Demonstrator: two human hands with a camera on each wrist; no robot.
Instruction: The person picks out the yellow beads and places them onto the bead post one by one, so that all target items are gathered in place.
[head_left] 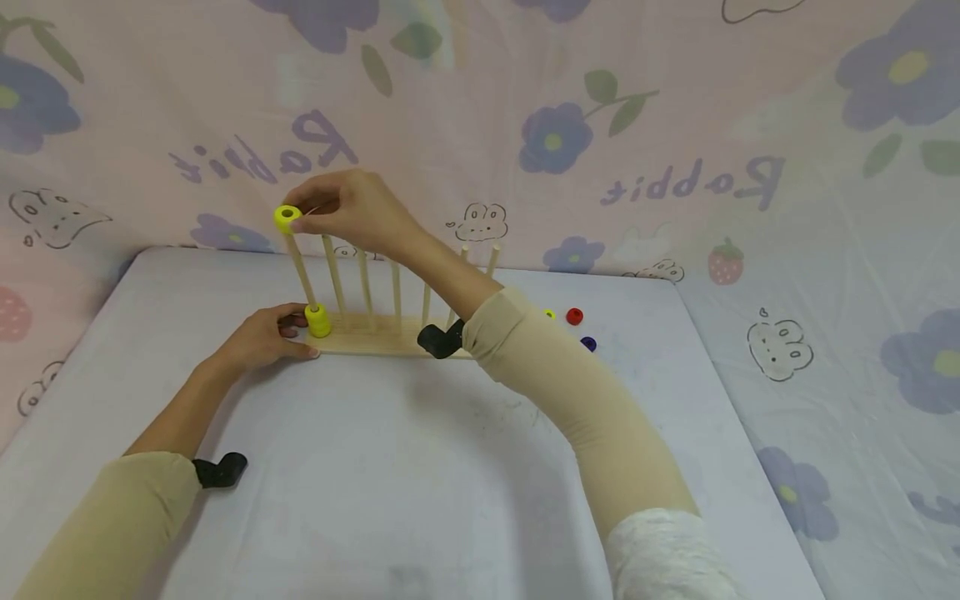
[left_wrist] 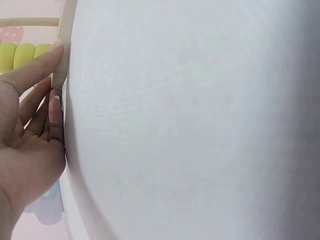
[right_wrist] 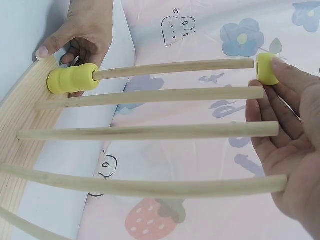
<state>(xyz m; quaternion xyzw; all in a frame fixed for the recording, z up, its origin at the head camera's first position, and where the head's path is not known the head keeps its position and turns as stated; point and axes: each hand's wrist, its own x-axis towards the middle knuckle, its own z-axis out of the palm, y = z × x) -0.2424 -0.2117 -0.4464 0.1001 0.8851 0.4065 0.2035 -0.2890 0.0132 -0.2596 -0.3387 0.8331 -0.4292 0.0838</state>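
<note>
My right hand point(head_left: 356, 208) pinches a yellow bead point(right_wrist: 268, 70) between thumb and fingers, right at the tip of the leftmost wooden peg point(head_left: 303, 275). The bead's hole lines up with the peg end in the right wrist view. A short stack of yellow beads point(head_left: 318, 322) sits at the foot of that same peg. Low at the left end, my left hand point(head_left: 258, 337) grips the wooden base point(head_left: 367, 342), thumb on its front edge and fingers curled behind. Several other upright pegs point(right_wrist: 150, 131) carry no beads where they show; my right forearm hides part of the row.
Right of the pegboard, a red bead point(head_left: 574, 317), a dark blue bead point(head_left: 588, 343) and a partly covered yellow bead point(head_left: 550, 314) lie on the white table point(head_left: 450, 483). A patterned cloth point(head_left: 480, 125) hangs behind the table.
</note>
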